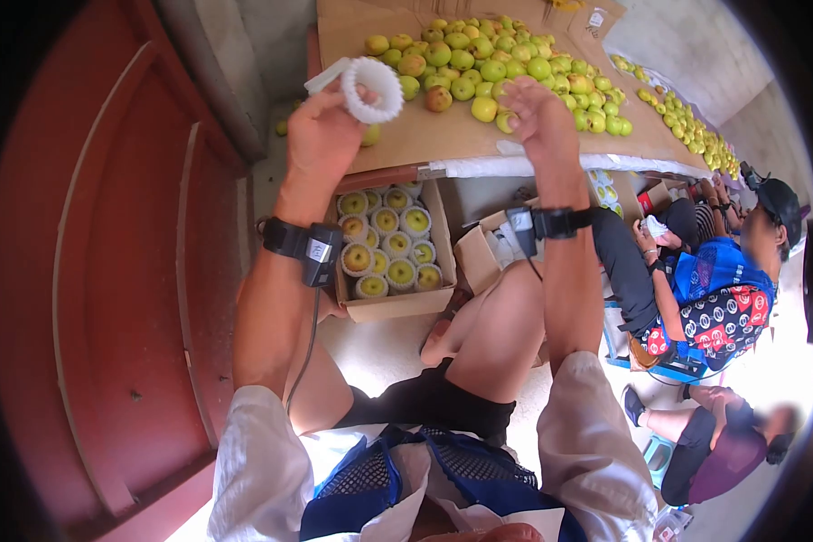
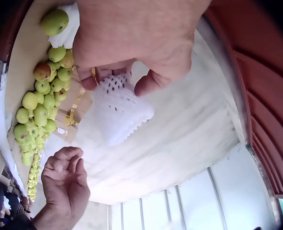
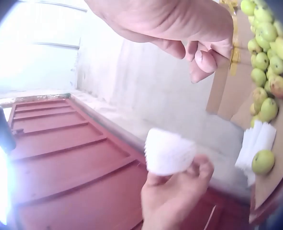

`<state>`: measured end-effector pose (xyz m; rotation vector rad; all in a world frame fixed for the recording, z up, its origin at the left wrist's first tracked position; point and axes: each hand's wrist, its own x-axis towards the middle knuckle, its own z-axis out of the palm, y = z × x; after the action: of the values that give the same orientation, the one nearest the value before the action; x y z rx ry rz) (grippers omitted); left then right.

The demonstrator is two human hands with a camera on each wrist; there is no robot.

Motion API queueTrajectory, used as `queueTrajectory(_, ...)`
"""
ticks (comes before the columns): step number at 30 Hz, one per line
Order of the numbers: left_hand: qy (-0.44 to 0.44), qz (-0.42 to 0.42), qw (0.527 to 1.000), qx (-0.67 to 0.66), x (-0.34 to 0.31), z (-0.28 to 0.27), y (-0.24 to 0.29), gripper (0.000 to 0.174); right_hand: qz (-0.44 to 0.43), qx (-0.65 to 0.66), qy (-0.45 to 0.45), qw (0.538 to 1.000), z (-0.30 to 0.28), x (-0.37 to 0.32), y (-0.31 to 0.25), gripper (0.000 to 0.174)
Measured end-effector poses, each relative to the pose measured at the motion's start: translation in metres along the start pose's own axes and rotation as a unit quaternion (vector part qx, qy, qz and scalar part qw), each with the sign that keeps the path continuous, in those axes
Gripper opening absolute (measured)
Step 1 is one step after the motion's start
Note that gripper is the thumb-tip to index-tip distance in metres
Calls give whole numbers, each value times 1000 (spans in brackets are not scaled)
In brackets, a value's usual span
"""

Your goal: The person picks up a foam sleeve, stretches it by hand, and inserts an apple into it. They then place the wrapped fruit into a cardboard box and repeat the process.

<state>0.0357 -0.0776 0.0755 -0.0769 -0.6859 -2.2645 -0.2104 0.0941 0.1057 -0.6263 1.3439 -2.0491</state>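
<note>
In my left hand (image 1: 321, 140) I pinch a white foam net sleeve (image 1: 373, 90) by its gathered end; its scalloped mouth is spread in a ring. The left wrist view shows the sleeve (image 2: 118, 112) hanging from between thumb and fingers, with no fruit visible in it. My right hand (image 1: 542, 122) is raised to the right of it, fingers loosely bent and nothing seen in them. Behind the right hand, yellow-green apples (image 1: 492, 70) lie heaped on a cardboard-covered table (image 1: 452, 144). A stack of white sleeves (image 3: 256, 143) lies by a single apple (image 3: 263, 162).
Below the table edge stands a cardboard box (image 1: 397, 310) of apples in foam sleeves. Another open carton (image 1: 479, 257) is right of it. A red panelled door (image 1: 126, 271) rises at the left. On the right sit a person in blue (image 1: 709, 271) and another person (image 1: 727, 452).
</note>
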Motion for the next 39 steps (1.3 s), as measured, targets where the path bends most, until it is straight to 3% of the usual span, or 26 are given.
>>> queueTrajectory(8,92,48,994,-46,9,-8,30,28,-49,-213,42,975,-36,54,-1,35)
queueTrajectory(12,144,90,984,-48,11,-4,36,32,-23,-294,-17,956,-30,75,33,36)
queueTrajectory(17,145,96,983,-56,12,-14,43,29,-69,-536,-74,838,-11,120,95,52)
queueTrajectory(23,114,90,987,-70,5,-18,45,28,-185,-647,-94,734,18,161,128,57)
queueTrajectory(27,102,90,989,-64,2,-18,48,29,-199,-670,-109,707,41,190,129,56)
queueTrajectory(30,121,95,986,-57,0,-10,46,27,-289,-653,-125,689,56,219,138,53)
queueTrajectory(35,114,87,987,-70,2,-11,46,27,-245,-711,-229,618,73,242,153,46)
queueTrajectory(39,103,96,987,-71,4,-13,46,28,-220,-787,-227,529,82,226,151,39)
